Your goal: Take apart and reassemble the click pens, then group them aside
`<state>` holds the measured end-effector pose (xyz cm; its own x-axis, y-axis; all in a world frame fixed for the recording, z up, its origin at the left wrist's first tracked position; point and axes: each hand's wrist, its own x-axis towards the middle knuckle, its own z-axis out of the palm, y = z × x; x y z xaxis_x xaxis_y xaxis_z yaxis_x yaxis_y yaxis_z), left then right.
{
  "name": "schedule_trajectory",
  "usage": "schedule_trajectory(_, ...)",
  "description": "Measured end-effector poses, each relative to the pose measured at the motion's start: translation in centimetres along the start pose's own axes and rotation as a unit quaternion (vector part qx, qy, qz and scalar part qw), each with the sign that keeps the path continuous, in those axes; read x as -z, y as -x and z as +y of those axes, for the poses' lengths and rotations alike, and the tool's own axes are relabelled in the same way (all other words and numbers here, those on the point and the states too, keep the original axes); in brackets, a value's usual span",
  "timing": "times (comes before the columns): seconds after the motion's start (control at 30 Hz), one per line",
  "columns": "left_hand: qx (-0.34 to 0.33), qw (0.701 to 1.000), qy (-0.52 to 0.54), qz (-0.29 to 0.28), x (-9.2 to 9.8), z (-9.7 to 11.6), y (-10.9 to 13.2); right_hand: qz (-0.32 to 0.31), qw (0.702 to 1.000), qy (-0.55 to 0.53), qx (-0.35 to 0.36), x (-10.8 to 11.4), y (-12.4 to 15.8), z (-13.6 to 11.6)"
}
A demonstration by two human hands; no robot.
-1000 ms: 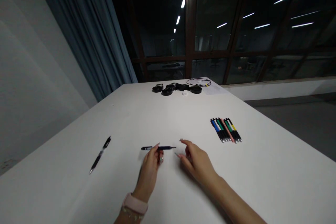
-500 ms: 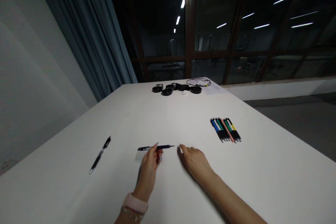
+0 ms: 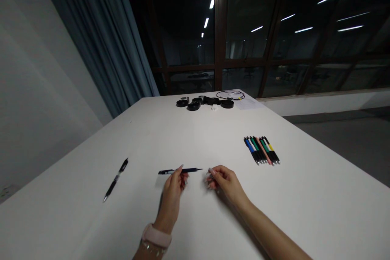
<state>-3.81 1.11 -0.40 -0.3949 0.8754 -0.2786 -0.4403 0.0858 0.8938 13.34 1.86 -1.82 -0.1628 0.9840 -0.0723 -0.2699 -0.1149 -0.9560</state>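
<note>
My left hand (image 3: 173, 189) is closed, thumb and fingers pinching a dark pen (image 3: 190, 170) around its middle. The pen lies roughly level above the table, with a thin dark point toward the right. Just right of that point is my right hand (image 3: 225, 180), its thumb and forefinger drawn together in a pinch and the other fingers curled. Whatever may be between those fingertips is too small to make out. A black pen with a clear middle section (image 3: 116, 178) lies by itself on the white table (image 3: 195, 138), left of my left hand.
To the right, several pens (image 3: 261, 151) with blue, green, pink and yellow parts lie side by side. At the far end are black rolls (image 3: 193, 106), a small white piece (image 3: 214, 107), a black cable (image 3: 230, 95) and paper (image 3: 251, 103). A blue curtain (image 3: 100, 28) hangs at left.
My right hand has turned and lifted a little, so its curled fingers now show beneath the thumb. My left hand and its pen have barely moved.
</note>
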Motion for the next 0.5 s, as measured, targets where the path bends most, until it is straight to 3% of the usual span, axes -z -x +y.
schedule_trajectory(0.2, 0.0, 1.0, -0.003, -0.001, -0.1, 0.0, -0.1, 0.001, 0.981, -0.16, -0.107, 0.4, 0.2, -1.3)
schedule_trajectory(0.5, 0.003, 1.0, -0.013, 0.0, -0.4, 0.3, 0.1, -0.008, 0.966, -0.227, -0.125, 0.5, 0.3, -2.0)
